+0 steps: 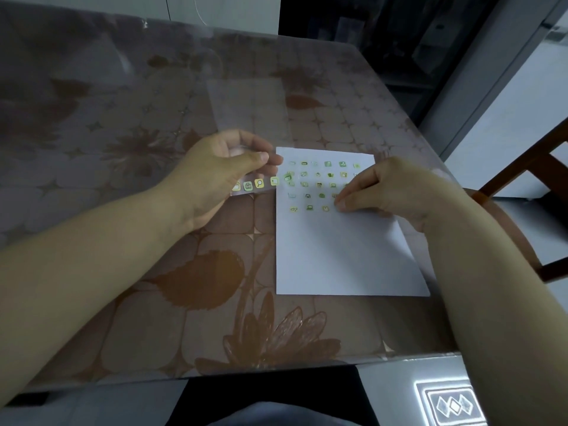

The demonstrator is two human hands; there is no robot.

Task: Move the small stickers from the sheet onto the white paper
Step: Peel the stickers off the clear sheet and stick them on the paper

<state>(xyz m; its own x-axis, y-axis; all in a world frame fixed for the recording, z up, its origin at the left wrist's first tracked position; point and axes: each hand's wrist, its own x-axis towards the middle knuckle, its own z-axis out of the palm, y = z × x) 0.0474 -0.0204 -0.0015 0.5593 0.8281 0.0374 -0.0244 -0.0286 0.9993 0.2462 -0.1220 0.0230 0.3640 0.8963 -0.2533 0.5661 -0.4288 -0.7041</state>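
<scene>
Your left hand (221,176) pinches the clear sticker sheet (255,183) at the left edge of the white paper (338,256) on the worktop (138,287). Rows of green icon stickers (319,185), their print too small to read, fill the paper's top. Your right hand (396,192) sets bunched fingertips there, and I cannot tell whether they pinch one.

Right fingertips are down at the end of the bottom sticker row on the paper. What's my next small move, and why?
Probably lift the right hand and reach for the green sticker at the right end of the sticker sheet the left hand holds: a few stickers remain there, and the white paper has bare space below.
</scene>
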